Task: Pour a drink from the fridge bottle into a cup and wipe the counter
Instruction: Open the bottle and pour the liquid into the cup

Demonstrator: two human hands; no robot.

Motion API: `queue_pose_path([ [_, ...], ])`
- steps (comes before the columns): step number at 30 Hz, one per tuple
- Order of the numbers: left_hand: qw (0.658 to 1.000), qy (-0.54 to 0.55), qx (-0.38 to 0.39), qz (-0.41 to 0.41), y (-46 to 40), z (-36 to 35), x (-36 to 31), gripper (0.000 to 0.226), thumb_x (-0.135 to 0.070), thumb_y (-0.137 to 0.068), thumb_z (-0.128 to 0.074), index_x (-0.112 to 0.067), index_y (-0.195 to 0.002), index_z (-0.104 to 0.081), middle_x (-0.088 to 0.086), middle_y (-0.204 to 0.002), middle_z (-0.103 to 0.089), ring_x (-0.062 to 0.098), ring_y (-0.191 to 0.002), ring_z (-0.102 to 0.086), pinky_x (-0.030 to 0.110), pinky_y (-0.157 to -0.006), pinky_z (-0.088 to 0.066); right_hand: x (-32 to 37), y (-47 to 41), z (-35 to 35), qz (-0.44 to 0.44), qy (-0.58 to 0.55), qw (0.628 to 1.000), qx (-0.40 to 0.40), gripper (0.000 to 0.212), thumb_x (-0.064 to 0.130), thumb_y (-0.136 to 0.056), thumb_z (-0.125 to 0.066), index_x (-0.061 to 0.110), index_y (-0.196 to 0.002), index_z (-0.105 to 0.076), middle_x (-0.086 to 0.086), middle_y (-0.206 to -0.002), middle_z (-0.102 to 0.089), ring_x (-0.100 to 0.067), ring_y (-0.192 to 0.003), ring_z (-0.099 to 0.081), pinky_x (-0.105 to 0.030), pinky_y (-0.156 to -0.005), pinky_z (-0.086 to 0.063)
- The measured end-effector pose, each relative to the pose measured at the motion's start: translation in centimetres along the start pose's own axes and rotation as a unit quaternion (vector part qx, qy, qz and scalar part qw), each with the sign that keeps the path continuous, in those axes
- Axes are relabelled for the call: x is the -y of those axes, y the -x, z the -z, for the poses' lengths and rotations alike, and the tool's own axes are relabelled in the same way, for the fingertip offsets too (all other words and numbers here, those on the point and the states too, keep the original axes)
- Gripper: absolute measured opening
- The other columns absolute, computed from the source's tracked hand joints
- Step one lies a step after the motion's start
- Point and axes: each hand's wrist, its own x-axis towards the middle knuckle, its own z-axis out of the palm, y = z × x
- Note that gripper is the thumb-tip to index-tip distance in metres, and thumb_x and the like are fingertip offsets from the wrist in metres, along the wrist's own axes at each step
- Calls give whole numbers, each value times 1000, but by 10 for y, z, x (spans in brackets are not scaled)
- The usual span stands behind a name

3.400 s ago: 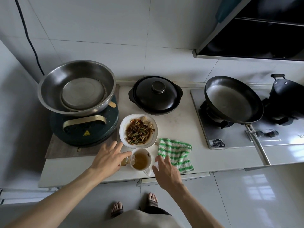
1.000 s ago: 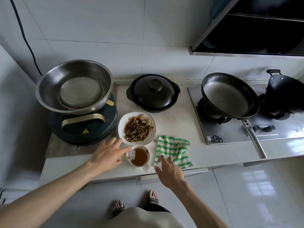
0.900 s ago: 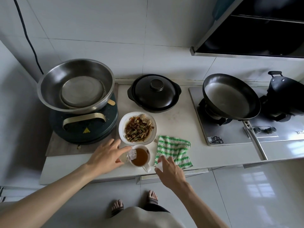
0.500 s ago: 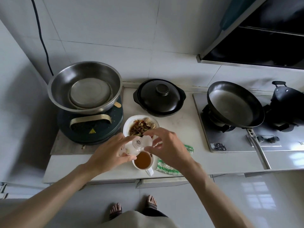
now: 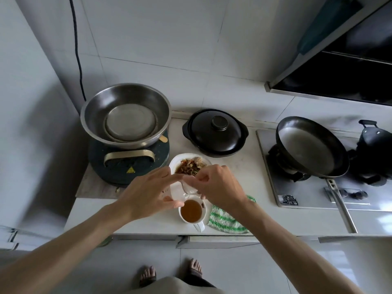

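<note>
A white cup [image 5: 192, 213] with brown drink in it stands near the counter's front edge, its handle toward me. Just above the cup, my left hand [image 5: 146, 192] grips a small clear bottle [image 5: 177, 190], held upright. My right hand [image 5: 216, 184] pinches the bottle's top with thumb and fingers; the cap itself is hidden under them. A green-and-white striped cloth [image 5: 227, 219] lies on the counter right of the cup, partly behind my right forearm.
A white plate of cooked food [image 5: 188, 165] sits behind the hands. Further back stand a steel basin [image 5: 126, 115] on a dark round cooker [image 5: 129, 160] and a black lidded pot [image 5: 215, 132]. At the right, a gas hob [image 5: 297, 187] carries a wok [image 5: 311, 147].
The bottle went from tilted over the cup to upright in my left hand. My right hand left the counter by the cloth and came up to the bottle's top.
</note>
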Motion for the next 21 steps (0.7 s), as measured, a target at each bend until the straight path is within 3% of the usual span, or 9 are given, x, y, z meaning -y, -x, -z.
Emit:
queue_pose_path([
  [2, 1000, -13, 3, -5, -2, -3, -5, 63, -76, -75, -58, -45, -129, -46, -19, -87, -42, 3, -67, -46, 7, -46, -36, 2, -5, -13, -79, 80, 994, 14, 59, 62, -98, -42, 14, -68, -60, -3, -63, -64, -18, -57, -64, -33, -52, -51],
  [4, 1000, -10, 15, -10, 0, -12, -6, 64, -74, -76, -64, -47, -131, -44, -17, -91, -50, 4, -72, -49, 4, -52, -29, 2, -6, -25, -72, 197, 978, 18, 60, 59, -102, -30, 14, -72, -57, 1, -61, -55, -17, -59, -60, -28, -53, -39],
  [6, 1000, 16, 16, 13, 4, -18, -3, 64, -76, -76, -63, -51, -130, -41, -18, -105, -58, 5, -88, -57, 4, -62, -30, 3, -4, -31, 9, 230, 973, -24, 61, 62, -102, -24, 15, -87, -60, 4, -68, -60, -20, -63, -64, -28, -54, -40],
  [9, 991, 120, 45, 42, 5, -11, 3, 64, -83, -74, -56, -64, -131, -35, -38, -111, -48, -5, -105, -54, 4, -68, -35, -5, -1, -30, 250, 188, 947, -71, 47, 53, -104, -32, 13, -117, -52, 0, -91, -70, -17, -60, -61, -31, -47, -50],
  [10, 984, 162, 66, 35, 4, -7, 3, 64, -82, -74, -58, -68, -130, -33, -41, -109, -46, -9, -105, -52, 4, -70, -39, -8, -1, -29, 314, 173, 930, -80, 38, 44, -105, -38, 11, -117, -52, 0, -87, -68, -15, -55, -56, -30, -42, -47],
  [12, 970, 221, 95, 29, 4, -3, 4, 64, -80, -72, -63, -73, -128, -34, -38, -112, -49, -10, -106, -51, 8, -79, -45, -10, 2, -27, 359, 163, 913, -105, 24, 31, -105, -40, 10, -109, -52, 4, -72, -59, -13, -47, -43, -28, -37, -39],
  [15, 980, 177, 87, 30, 4, -1, 2, 57, -81, -72, -63, -73, -122, -37, -35, -106, -52, -9, -97, -55, 12, -76, -47, -2, 3, -34, 278, 177, 937, -118, 18, 27, -103, -34, 14, -102, -46, 9, -58, -43, -13, -39, -35, -29, -36, -39],
  [19, 994, 98, 37, 36, 6, -7, 3, 66, -85, -71, -56, -51, -126, -44, -23, -101, -59, 1, -84, -58, 16, -67, -49, 7, -4, -52, 121, 189, 969, -106, 29, 36, -97, -19, 19, -102, -41, 4, -52, -48, -22, -39, -47, -36, -45, -48],
  [21, 995, 76, 47, 38, 9, -10, 5, 68, -88, -71, -52, -48, -126, -52, -26, -99, -55, 1, -81, -55, 10, -61, -39, 9, -5, -61, 92, 178, 975, -90, 30, 38, -96, -15, 21, -100, -39, 3, -53, -50, -23, -42, -50, -37, -48, -50],
])
